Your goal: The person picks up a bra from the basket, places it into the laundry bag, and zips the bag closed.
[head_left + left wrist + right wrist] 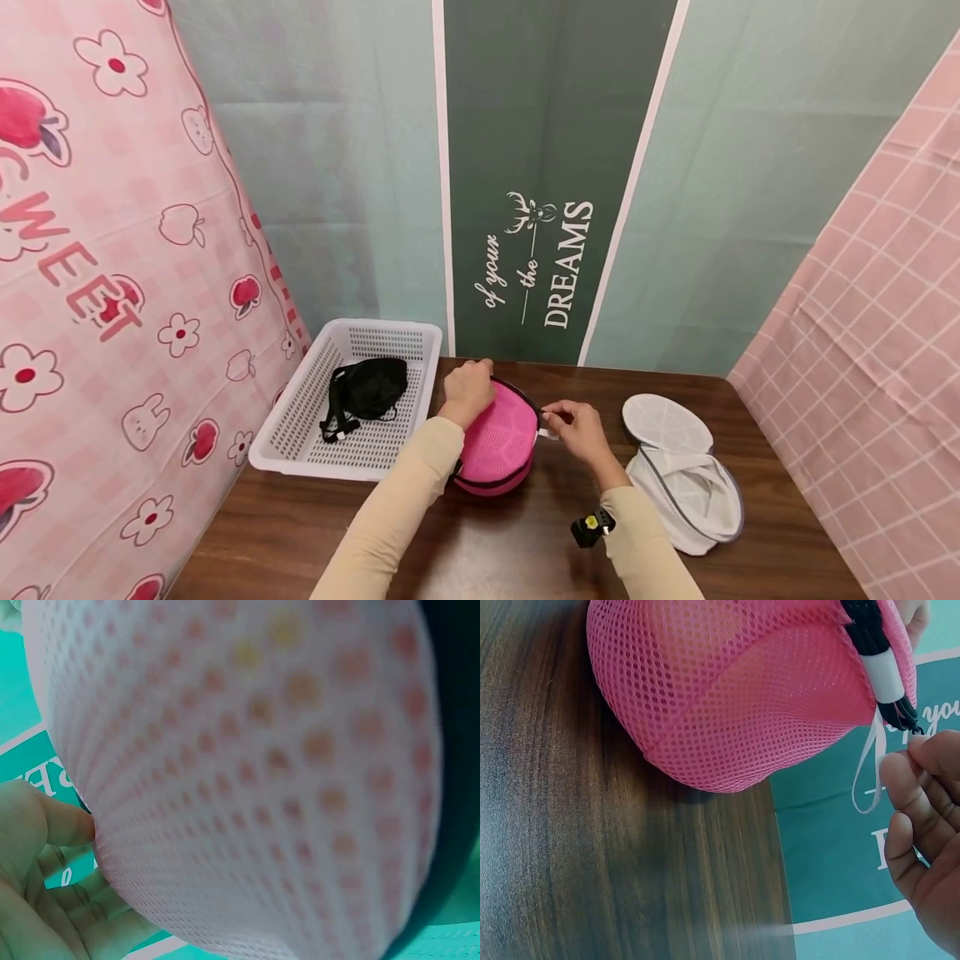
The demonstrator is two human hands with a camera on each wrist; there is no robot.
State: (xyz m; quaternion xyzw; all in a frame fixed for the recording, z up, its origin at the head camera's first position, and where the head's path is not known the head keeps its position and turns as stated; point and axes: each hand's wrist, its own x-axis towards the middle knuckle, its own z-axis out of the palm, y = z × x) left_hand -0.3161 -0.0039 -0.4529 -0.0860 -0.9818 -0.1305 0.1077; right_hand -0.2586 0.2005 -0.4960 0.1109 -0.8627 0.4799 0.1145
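A round pink mesh laundry bag (pixel 501 433) with a black zipper band sits on the table between the two hands. At the bag's far left edge, my left hand (pixel 468 392) pinches the rim; in the left wrist view its thumb and finger (pixel 71 825) press together on the mesh. My right hand (pixel 577 429) is at the bag's right edge. Close up, its thumb and forefinger pinch the zipper pull (pixel 917 730) at the black zipper's end, beside a white loop tag (pixel 866 780). Something yellowish shows faintly through the mesh.
At the left stands a white plastic basket (pixel 262 450) holding a black fabric item (pixel 371 387) with straps. On the right lies a white mesh bag (pixel 686 492) with dark trim and its round lid (pixel 667 423) folded back. Curtains hang behind the wooden table (pixel 300 542) and at both sides.
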